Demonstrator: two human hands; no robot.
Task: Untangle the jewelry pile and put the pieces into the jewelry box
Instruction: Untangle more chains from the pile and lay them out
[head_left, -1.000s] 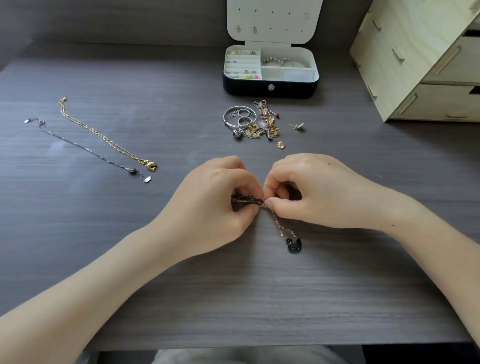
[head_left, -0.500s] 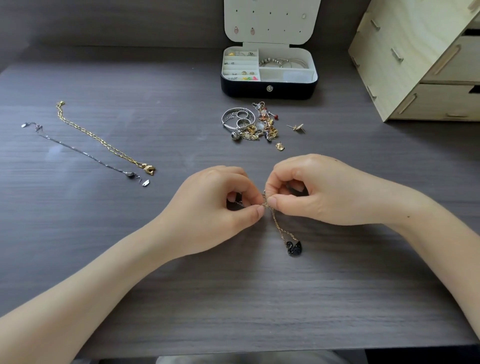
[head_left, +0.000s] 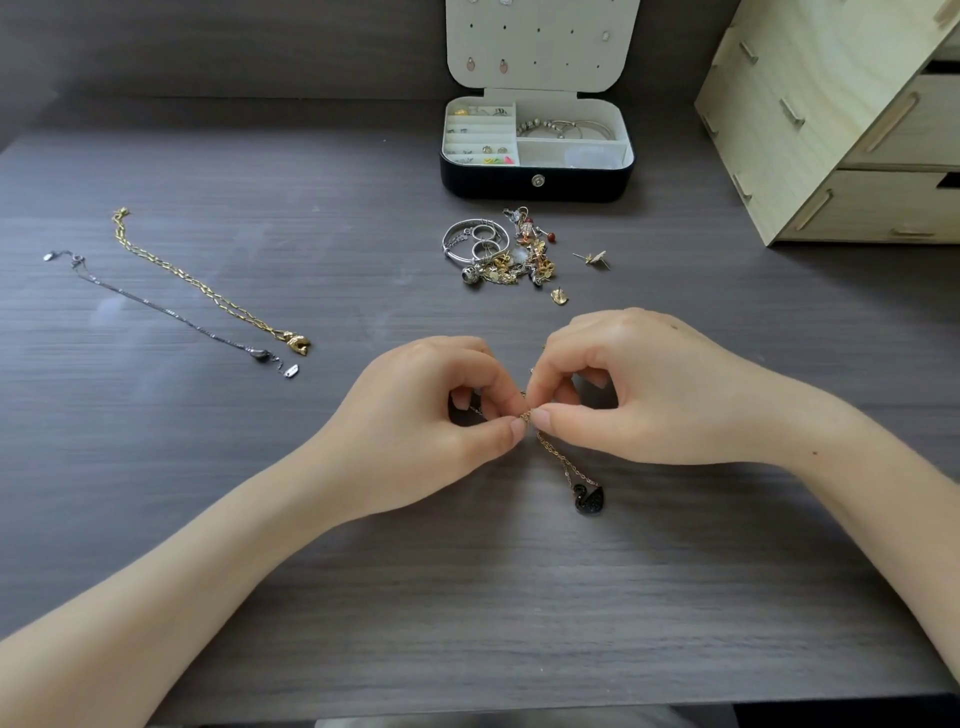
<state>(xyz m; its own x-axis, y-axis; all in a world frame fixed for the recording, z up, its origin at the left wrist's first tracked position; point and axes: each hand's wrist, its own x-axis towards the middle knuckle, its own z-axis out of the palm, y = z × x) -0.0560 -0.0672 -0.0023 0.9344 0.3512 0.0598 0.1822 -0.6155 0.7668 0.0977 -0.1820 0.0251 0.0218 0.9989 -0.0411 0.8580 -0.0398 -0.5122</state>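
Frame centre: left hand (head_left: 431, 415) and right hand (head_left: 644, 387) pinch a fine gold chain (head_left: 558, 457) bearing a black swan pendant (head_left: 588, 500) over the grey wood-grain worktop (head_left: 260, 545); tangled jewelry pile (head_left: 501, 252) and open compartmented jewelry box (head_left: 537, 179) lie above.

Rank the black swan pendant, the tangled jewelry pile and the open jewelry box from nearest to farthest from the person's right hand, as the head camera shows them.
1. black swan pendant: just below the right hand, on the chain it pinches.
2. jewelry pile: farther up, past the hand.
3. jewelry box: farthest, behind the pile, lid open.
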